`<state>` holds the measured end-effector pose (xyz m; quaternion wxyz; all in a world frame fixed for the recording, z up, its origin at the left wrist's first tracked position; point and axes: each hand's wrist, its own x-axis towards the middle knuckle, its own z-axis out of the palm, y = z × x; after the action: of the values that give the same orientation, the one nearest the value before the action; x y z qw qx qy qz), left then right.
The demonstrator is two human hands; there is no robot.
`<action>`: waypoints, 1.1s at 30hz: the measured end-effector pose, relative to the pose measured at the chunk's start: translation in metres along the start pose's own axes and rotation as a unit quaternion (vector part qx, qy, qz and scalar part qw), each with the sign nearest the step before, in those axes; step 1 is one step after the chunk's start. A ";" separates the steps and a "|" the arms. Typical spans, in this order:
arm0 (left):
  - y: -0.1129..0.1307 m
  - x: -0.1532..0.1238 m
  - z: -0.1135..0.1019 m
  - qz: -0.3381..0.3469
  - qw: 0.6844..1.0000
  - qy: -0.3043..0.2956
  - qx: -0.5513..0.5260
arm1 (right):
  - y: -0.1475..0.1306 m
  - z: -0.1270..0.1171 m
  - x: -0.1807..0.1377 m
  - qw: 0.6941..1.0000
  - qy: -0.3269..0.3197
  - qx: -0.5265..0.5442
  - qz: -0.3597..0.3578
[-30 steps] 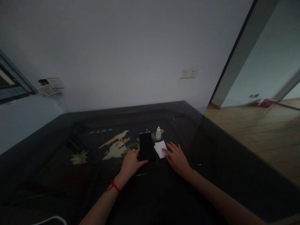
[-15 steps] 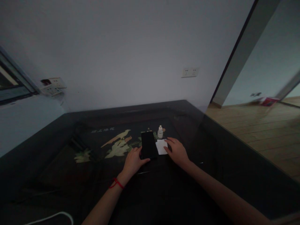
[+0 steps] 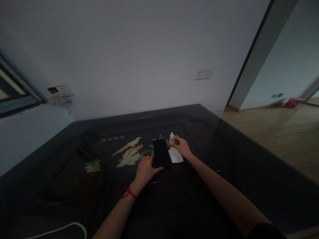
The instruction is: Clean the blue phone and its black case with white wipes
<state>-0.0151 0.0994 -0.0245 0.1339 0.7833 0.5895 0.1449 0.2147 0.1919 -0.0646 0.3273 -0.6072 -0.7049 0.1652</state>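
Note:
A black phone (image 3: pixel 161 152) lies flat on the dark table. My left hand (image 3: pixel 146 168), with a red string at its wrist, grips the phone's lower left corner, thumb along the near edge and fingers at the left side. Just right of the phone stands a small white dropper bottle (image 3: pixel 171 138), upright. My right hand (image 3: pixel 181 145) has thumb and fingers closed round the bottle's lower part, partly covering it. Beneath this hand, a white square of paper or cloth (image 3: pixel 176 156) lies against the phone's right side.
The glossy dark table (image 3: pixel 189 205) bears a bird and flower picture (image 3: pixel 129 151). A white cable (image 3: pixel 67 225) lies at the near left. Behind the table rises a wall with a double socket (image 3: pixel 203 74). At the right is a wooden floor (image 3: pixel 264 136).
My right hand has moved away from the white square, up to the dropper bottle, and taken hold of it. My left hand stays at the phone. The view has shifted slightly.

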 end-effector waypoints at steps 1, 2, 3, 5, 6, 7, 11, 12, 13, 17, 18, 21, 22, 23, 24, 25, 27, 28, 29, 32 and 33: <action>0.000 0.000 0.000 0.000 1.000 0.000 0.001 | 0.000 0.001 0.000 1.000 0.001 0.003 -0.002; 0.000 0.000 -0.001 -0.001 1.000 0.000 0.001 | 0.000 0.001 0.001 1.000 0.004 0.006 -0.004; 0.001 0.000 -0.001 -0.002 1.000 0.001 0.001 | 0.001 0.001 0.001 1.000 0.009 0.008 -0.007; 0.000 0.000 0.000 -0.003 1.000 0.003 0.002 | 0.003 -0.002 -0.001 0.999 0.029 0.009 -0.012; 0.000 -0.001 0.000 -0.003 1.000 0.004 0.001 | 0.004 -0.004 -0.004 0.999 0.041 0.006 -0.014; 0.000 -0.001 0.001 -0.003 1.000 0.005 0.001 | 0.006 -0.007 -0.009 0.998 0.054 0.002 -0.016; -0.001 -0.001 0.003 0.003 1.000 0.014 -0.008 | 0.010 -0.017 -0.038 0.997 0.063 -0.022 -0.031; -0.002 0.000 0.004 0.004 1.000 0.016 -0.012 | 0.009 -0.018 -0.044 0.997 0.055 -0.027 -0.037; -0.003 0.000 0.004 0.005 1.000 0.018 -0.016 | 0.008 -0.018 -0.050 0.997 0.047 -0.032 -0.043; -0.006 0.000 0.007 0.007 0.999 0.031 -0.036 | -0.002 -0.013 -0.059 0.997 0.031 -0.046 -0.054; -0.007 0.000 0.008 0.008 0.998 0.035 -0.044 | -0.005 -0.011 -0.059 0.997 0.032 -0.046 -0.055; -0.007 0.000 0.010 0.010 0.995 0.053 -0.082 | -0.011 -0.006 -0.058 0.996 0.048 -0.035 -0.060; -0.007 0.000 0.010 0.008 0.993 0.063 -0.100 | -0.012 -0.007 -0.057 0.996 0.059 -0.026 -0.061; -0.008 0.001 0.009 0.003 0.990 0.076 -0.121 | -0.013 -0.010 -0.055 0.995 0.073 -0.016 -0.062; -0.010 0.002 0.007 -0.004 0.985 0.094 -0.144 | -0.012 -0.015 -0.052 0.994 0.093 -0.003 -0.061; -0.013 0.003 0.004 -0.013 0.979 0.117 -0.169 | -0.010 -0.023 -0.049 0.991 0.117 0.010 -0.059; -0.023 0.005 -0.004 -0.034 0.957 0.179 -0.225 | 0.000 -0.047 -0.044 0.982 0.179 0.038 -0.044; -0.030 0.007 -0.009 -0.045 0.942 0.216 -0.255 | 0.008 -0.062 -0.042 0.975 0.215 0.051 -0.030; -0.038 0.008 -0.013 -0.057 0.922 0.255 -0.285 | 0.018 -0.077 -0.043 0.965 0.253 0.062 -0.010; -0.065 0.013 -0.023 -0.116 0.847 0.362 -0.372 | 0.053 -0.111 -0.054 0.932 0.349 0.079 0.059; -0.074 0.014 -0.024 -0.134 0.822 0.386 -0.397 | 0.064 -0.116 -0.059 0.923 0.367 0.083 0.077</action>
<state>-0.0860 0.1338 -0.0297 0.2131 0.4553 0.5835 0.6378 0.3424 0.1294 -0.0353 0.5986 -0.6483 -0.4703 0.0135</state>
